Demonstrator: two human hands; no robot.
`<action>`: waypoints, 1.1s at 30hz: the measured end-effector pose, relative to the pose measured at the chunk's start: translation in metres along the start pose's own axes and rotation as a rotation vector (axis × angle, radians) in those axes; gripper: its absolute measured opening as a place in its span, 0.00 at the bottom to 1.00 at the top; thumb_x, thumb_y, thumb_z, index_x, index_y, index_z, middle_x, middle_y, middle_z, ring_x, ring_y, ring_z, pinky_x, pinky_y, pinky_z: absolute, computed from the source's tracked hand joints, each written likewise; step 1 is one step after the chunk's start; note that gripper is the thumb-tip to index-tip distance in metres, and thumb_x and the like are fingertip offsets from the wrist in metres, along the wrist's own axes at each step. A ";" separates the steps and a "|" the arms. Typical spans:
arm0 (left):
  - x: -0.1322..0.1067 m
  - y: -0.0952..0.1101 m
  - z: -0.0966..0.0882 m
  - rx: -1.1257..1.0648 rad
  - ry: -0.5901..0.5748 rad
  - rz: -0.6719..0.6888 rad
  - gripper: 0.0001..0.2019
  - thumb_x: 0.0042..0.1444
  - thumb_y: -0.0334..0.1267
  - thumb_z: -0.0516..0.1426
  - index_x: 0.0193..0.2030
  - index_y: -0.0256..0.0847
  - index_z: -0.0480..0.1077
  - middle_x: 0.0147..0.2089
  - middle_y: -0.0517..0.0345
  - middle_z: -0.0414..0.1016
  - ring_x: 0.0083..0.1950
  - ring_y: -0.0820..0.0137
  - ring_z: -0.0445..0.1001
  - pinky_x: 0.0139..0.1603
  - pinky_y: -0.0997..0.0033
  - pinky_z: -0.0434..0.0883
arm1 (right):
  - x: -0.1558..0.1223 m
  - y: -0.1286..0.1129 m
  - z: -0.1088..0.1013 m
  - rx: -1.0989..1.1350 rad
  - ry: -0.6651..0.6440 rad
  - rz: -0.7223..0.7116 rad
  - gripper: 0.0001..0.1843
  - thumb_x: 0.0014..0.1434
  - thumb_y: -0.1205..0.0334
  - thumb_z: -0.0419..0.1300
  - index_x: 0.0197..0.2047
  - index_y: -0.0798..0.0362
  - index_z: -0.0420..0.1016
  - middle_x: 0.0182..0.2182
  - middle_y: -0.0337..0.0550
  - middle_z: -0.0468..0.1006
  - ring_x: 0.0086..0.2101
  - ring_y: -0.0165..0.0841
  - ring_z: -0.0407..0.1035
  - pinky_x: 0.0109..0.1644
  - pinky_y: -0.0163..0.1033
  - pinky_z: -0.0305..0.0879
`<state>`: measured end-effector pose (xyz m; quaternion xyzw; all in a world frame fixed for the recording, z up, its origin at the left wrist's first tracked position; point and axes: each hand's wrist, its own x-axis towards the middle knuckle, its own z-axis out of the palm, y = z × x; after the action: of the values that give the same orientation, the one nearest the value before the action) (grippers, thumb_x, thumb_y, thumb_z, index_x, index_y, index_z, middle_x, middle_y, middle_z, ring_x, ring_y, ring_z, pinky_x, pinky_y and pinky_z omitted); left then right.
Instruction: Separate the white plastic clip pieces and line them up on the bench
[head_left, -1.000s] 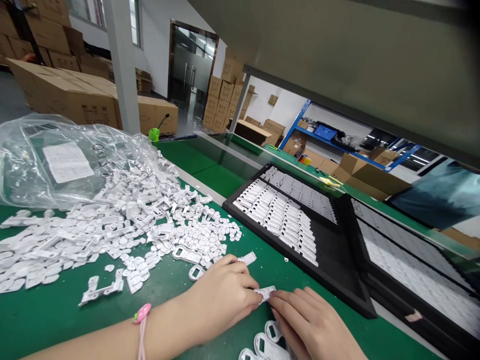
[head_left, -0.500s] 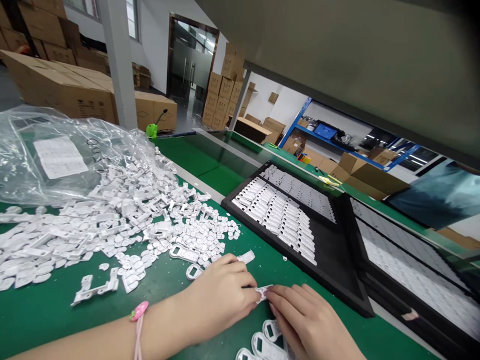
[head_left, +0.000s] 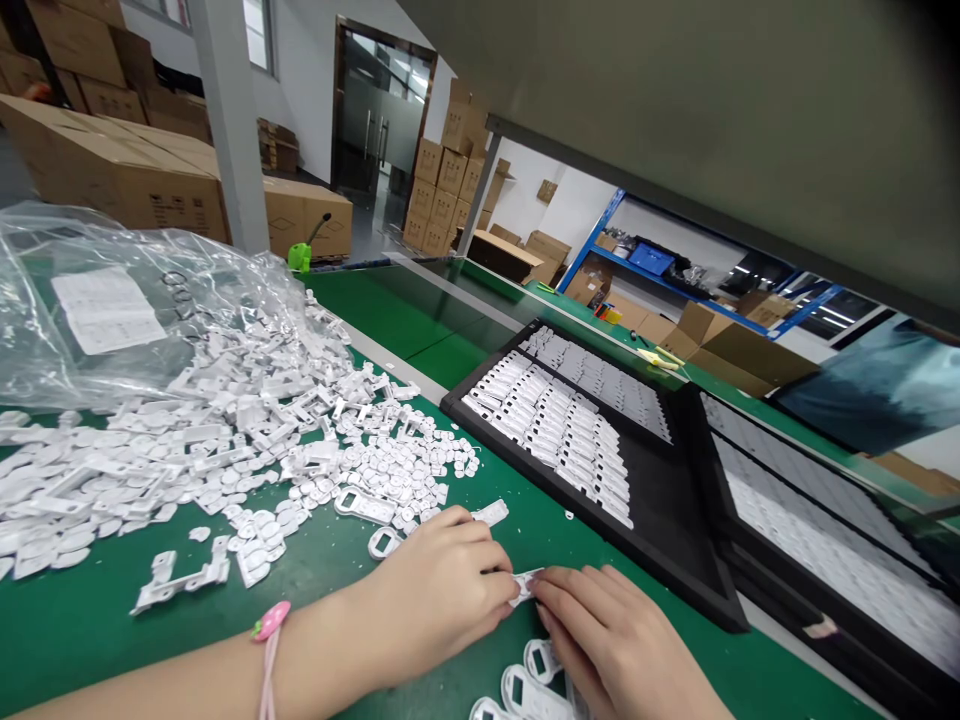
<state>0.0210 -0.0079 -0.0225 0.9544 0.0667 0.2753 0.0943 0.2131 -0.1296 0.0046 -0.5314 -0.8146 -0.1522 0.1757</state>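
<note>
1. The left hand (head_left: 439,605), with a pink bracelet (head_left: 270,620) on its wrist, is curling almost closed, and it is pinching one end of a small white plastic part (head_left: 525,585) with its fingertips.
2. The right hand (head_left: 615,640) is also closing on this part from the other end, and its fingers are pressing against it. Both hands are sharing the part, but the fingers are hiding the exact grip.
3. The part is being held just above the green counter (head_left: 97,640), near the front edge of the black tray (head_left: 675,540).
4. The part is probably light, thin and quite stiff. Its smooth surface may be slippery, and its narrow sections may be fragile, so taking hold of it by the 2 ends with the fingertips seems safest.
5. To the left of the tray, a loose pile of white parts (head_left: 247,450) is spreading across the counter beside a clear plastic bag (head_left: 127,310).
6. In front of the tray, oval white frames (head_left: 529,695) are lying below the right hand, while tidy rows of white parts (head_left: 547,430) are filling the tray.
</note>
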 end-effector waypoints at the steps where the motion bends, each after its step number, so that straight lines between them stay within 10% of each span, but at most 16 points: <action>1: 0.000 0.000 0.000 -0.004 -0.004 -0.002 0.02 0.64 0.37 0.60 0.42 0.44 0.74 0.41 0.64 0.78 0.41 0.71 0.72 0.44 0.65 0.60 | 0.000 0.000 0.000 0.003 -0.005 -0.001 0.17 0.70 0.67 0.45 0.45 0.51 0.76 0.39 0.39 0.82 0.33 0.31 0.75 0.39 0.37 0.63; 33: 0.000 0.000 -0.003 -0.073 -0.001 -0.032 0.03 0.65 0.37 0.58 0.42 0.44 0.74 0.40 0.63 0.76 0.40 0.71 0.71 0.41 0.67 0.60 | 0.005 -0.001 -0.003 0.081 -0.006 0.038 0.20 0.71 0.67 0.43 0.43 0.50 0.77 0.35 0.37 0.82 0.30 0.27 0.74 0.33 0.35 0.61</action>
<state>0.0193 -0.0073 -0.0204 0.9493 0.0718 0.2755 0.1333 0.2104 -0.1276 0.0088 -0.5397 -0.8104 -0.1142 0.1972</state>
